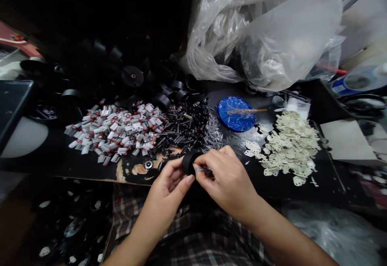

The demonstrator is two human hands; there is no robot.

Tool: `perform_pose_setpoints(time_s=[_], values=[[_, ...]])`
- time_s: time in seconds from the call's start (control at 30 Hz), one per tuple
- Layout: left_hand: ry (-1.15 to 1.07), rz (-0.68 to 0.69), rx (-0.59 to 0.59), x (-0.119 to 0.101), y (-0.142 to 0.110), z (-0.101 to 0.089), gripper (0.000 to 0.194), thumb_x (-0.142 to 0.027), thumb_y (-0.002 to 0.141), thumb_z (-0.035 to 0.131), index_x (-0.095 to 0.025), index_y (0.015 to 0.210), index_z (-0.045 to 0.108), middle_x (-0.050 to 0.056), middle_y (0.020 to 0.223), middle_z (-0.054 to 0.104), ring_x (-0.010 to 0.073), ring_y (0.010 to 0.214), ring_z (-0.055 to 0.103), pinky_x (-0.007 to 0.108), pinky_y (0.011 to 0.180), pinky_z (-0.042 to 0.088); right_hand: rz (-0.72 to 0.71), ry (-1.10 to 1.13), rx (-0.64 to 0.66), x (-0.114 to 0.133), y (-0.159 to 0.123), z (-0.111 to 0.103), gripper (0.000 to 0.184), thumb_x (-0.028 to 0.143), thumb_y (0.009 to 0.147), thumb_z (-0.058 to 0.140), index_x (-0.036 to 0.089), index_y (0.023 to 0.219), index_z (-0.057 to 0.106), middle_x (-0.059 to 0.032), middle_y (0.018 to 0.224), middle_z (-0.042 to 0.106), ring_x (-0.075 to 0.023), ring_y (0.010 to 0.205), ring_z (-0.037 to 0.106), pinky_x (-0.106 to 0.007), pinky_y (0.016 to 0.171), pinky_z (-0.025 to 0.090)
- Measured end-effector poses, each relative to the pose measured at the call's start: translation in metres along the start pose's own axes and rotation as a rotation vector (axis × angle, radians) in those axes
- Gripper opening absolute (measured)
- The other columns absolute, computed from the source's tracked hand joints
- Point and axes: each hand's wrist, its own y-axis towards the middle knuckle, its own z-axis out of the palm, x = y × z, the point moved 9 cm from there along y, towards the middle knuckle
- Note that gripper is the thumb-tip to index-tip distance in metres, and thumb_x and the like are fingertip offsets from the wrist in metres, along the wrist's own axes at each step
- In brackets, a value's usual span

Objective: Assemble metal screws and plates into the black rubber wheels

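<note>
My left hand (169, 187) and my right hand (225, 177) meet at the front edge of the black worktable (60, 157). Both are closed around a small black round cap (190, 162) held between them. The right hand's fingertips also pinch a tiny pale part against the cap; I cannot make out what it is. Just beyond the hands lie a heap of white and red metal clips (116, 133), a heap of small black springs and screws (184, 127), and a small pile of grey pins (213, 135).
A pile of cream flat plates (290, 145) lies to the right. A blue lid (236, 113) with a stick on it sits behind. Black round caps (133, 76) are heaped at the back left, clear plastic bags (266, 32) at the back right. A bin of finished black parts (72, 225) is at lower left.
</note>
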Motion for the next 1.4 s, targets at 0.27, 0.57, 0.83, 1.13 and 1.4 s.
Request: perform_pose_setpoints(time_s=[0.27,0.57,0.83,1.13,1.4], values=[[-0.149,-0.154,-0.112,0.021,0.0,-0.011,0.04,-0.036,0.078,0.068,-0.027,0.116,0.058,0.004,0.123,0.065,0.0237,0.11,0.062,0.031,0.093,0.052,0.199,0.002,0.03,-0.042,-0.013,-0.035,0.014,0.022,0.093,0.051,0.022,0.089,0.065,0.0014,0.084,0.07,-0.0139,0.078,0.061,-0.032,0.075,0.033],[-0.268,-0.123,-0.119,0.016,0.003,-0.003,0.04,-0.035,0.082,0.064,-0.023,0.119,0.057,0.006,0.124,0.065,0.0249,0.112,0.061,0.036,0.1,0.047,0.512,-0.487,0.041,-0.153,-0.043,-0.069,0.016,0.025,0.087,0.054,0.018,0.074,0.061,-0.0027,0.073,0.065,-0.0174,0.063,0.057,-0.034,0.069,0.033],[-0.407,-0.083,-0.064,0.011,-0.003,0.017,0.029,-0.032,0.085,0.061,-0.023,0.113,0.062,0.006,0.12,0.067,0.0232,0.112,0.061,0.039,0.102,0.045,0.333,0.122,0.19,-0.058,-0.016,-0.016,0.011,0.019,0.084,0.058,0.021,0.073,0.06,0.0038,0.071,0.065,-0.0126,0.065,0.055,-0.026,0.065,0.037],[-0.466,-0.132,-0.114,0.005,0.0,-0.001,0.022,-0.03,0.082,0.064,-0.02,0.101,0.064,0.007,0.106,0.072,0.0208,0.096,0.068,0.035,0.089,0.053,0.051,0.217,0.02,-0.019,-0.008,-0.007,0.004,0.019,0.087,0.06,0.02,0.089,0.063,0.0001,0.086,0.071,-0.0132,0.077,0.062,-0.031,0.074,0.037],[-0.25,-0.054,-0.105,0.005,0.0,0.001,0.028,-0.032,0.08,0.067,-0.026,0.106,0.061,0.0,0.1,0.07,0.015,0.097,0.065,0.028,0.092,0.047,-0.111,0.088,-0.007,0.0,-0.008,-0.012,0.011,0.008,0.085,0.057,0.017,0.089,0.062,-0.0009,0.083,0.07,-0.014,0.077,0.062,-0.033,0.072,0.035]])
